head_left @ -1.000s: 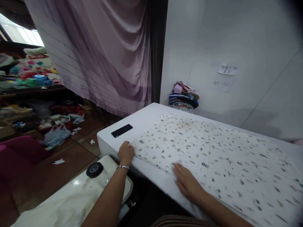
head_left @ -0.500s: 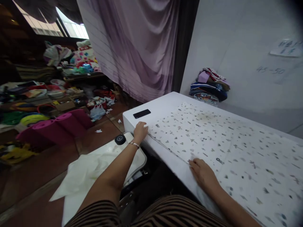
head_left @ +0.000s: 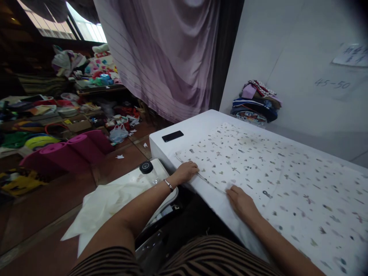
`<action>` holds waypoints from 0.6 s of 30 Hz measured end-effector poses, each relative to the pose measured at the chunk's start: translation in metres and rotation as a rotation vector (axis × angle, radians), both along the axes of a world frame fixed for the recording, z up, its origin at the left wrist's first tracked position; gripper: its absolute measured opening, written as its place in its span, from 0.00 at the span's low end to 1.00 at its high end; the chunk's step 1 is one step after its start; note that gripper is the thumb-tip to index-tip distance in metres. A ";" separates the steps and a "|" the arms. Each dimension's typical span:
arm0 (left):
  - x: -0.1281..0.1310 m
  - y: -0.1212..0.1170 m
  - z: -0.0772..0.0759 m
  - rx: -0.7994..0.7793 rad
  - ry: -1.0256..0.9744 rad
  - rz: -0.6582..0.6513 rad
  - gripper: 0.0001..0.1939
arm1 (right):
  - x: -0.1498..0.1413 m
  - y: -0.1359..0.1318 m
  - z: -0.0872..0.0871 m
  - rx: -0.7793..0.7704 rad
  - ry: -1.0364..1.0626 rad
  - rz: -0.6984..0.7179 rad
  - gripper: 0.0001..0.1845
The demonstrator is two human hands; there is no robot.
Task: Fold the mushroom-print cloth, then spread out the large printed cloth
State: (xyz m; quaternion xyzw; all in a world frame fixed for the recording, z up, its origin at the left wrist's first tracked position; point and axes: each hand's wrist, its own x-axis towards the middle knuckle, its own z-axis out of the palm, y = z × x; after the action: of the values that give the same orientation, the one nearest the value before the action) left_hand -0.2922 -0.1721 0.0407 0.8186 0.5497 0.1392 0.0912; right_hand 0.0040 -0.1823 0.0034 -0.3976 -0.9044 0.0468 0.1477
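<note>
White fabric (head_left: 247,168) with a small print of leaf-like and dark shapes lies spread over the white-covered table (head_left: 198,126). At its near edge my left hand (head_left: 186,171) is closed, fingers curled over the border. Farther right along the same edge, my right hand (head_left: 241,201) pinches the fabric, thumb and fingers pressed together. Between the two hands the edge runs fairly straight. The fabric's near left corner lies flat just beyond my left hand. A black phone (head_left: 172,136) rests on the table past that corner.
Left of the table stands a white stand (head_left: 130,174) bearing a black-lidded clear jar (head_left: 146,167) and pale crumpled cloth (head_left: 106,207). Folded textiles (head_left: 254,105) are stacked against the wall. Pink rolls (head_left: 80,151) and clutter cover the floor at left, below a mauve curtain (head_left: 172,57).
My left hand has slid along the fabric edge from the near left corner toward my right hand, leaving the corner uncovered. My right hand has barely moved, staying at the edge.
</note>
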 end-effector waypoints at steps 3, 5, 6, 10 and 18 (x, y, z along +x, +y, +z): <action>0.000 -0.002 0.002 -0.007 0.012 0.010 0.16 | 0.000 -0.001 -0.001 -0.021 0.030 0.026 0.17; 0.000 -0.005 0.002 0.010 0.027 0.027 0.17 | 0.000 -0.001 -0.004 -0.015 0.047 0.049 0.16; -0.001 -0.007 0.002 0.019 0.032 0.038 0.17 | 0.000 -0.002 -0.006 -0.010 0.055 0.055 0.16; -0.002 -0.012 0.001 0.006 0.049 0.047 0.15 | -0.001 -0.002 -0.009 -0.014 0.076 0.082 0.14; -0.017 0.003 -0.005 0.056 0.014 -0.110 0.11 | -0.003 -0.010 0.003 -0.001 0.006 -0.044 0.15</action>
State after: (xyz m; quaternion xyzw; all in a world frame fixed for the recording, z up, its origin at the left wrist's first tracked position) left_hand -0.3095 -0.1691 0.0359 0.8508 0.5003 0.1437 0.0718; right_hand 0.0010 -0.1921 0.0069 -0.4173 -0.8949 0.0451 0.1514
